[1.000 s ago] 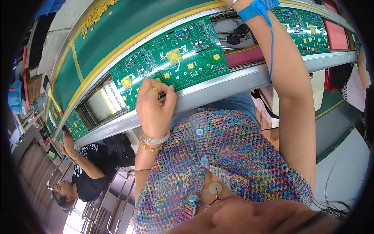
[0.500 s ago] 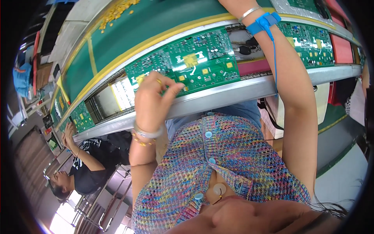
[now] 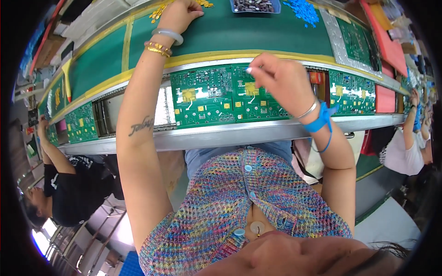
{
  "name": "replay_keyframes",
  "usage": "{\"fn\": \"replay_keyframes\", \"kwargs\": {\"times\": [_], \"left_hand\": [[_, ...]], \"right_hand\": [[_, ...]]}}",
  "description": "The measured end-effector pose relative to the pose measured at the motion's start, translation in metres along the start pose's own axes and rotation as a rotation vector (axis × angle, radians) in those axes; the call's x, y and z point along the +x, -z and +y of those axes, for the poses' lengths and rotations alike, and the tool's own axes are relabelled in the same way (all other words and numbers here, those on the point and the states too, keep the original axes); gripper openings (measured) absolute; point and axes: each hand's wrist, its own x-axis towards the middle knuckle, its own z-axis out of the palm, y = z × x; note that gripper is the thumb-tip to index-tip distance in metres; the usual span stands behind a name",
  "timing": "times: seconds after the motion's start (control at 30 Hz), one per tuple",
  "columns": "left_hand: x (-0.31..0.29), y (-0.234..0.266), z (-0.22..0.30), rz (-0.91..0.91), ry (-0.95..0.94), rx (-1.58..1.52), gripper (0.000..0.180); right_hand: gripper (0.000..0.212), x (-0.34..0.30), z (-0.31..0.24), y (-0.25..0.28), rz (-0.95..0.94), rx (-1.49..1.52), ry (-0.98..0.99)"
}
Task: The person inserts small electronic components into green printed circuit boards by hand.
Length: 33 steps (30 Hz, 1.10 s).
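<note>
My left hand (image 3: 180, 14) reaches to the far edge of the green work surface, at a pile of small yellow disc parts (image 3: 158, 14). Its thumb and fingers are apart, partly cut off by the picture's upper edge. My right hand (image 3: 286, 79) is over a green circuit board (image 3: 246, 102), thumb and fingertips pinched together. A tiny pale-blue spot shows at the fingertips; whether it is a held part I cannot make out. Another green circuit board (image 3: 202, 94) lies directly left of it on the metal rail track. A blue wrist strap (image 3: 321, 118) circles my right wrist.
A metal rail (image 3: 216, 134) runs along my front. Beyond stand a blue tray (image 3: 256, 6) of dark parts and a pile of blue parts (image 3: 301, 11). More boards (image 3: 352, 94) lie along the track. Co-workers (image 3: 73, 184) sit at left and right (image 3: 405, 147).
My left hand has left the board and moved up to the yellow parts. My right hand has come back from beyond the upper edge to over the board. The view has shifted.
</note>
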Motion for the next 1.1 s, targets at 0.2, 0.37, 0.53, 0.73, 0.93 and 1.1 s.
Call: {"fn": "replay_keyframes", "kwargs": {"times": [0.2, 0.37, 0.53, 0.73, 0.93, 1.1], "left_hand": [[-0.019, -0.01, 0.006, 0.354, -0.529, -0.298, 0.013], [-0.089, 0.026, 0.02, 0.172, -0.198, -0.164, 0.015], [-0.154, 0.041, 0.01, 0.1, -0.043, -0.461, 0.014], [-0.205, 0.046, 0.006, 0.006, 0.227, -0.693, 0.011], [-0.234, 0.04, 0.01, 0.01, 0.292, -0.608, 0.012], [-0.248, 0.034, 0.018, 0.075, 0.222, -0.533, 0.01]], "right_hand": [[0.013, 0.02, -0.022, -0.054, -0.113, -0.153, 0.03], [0.015, 0.037, -0.02, -0.079, -0.047, -0.269, 0.042], [0.015, 0.043, -0.019, -0.078, -0.059, -0.303, 0.03], [0.016, 0.045, -0.02, -0.077, -0.096, -0.341, 0.001], [0.018, 0.046, -0.021, -0.074, -0.136, -0.339, -0.037], [0.017, 0.047, -0.021, -0.075, -0.157, -0.344, -0.025]]}}
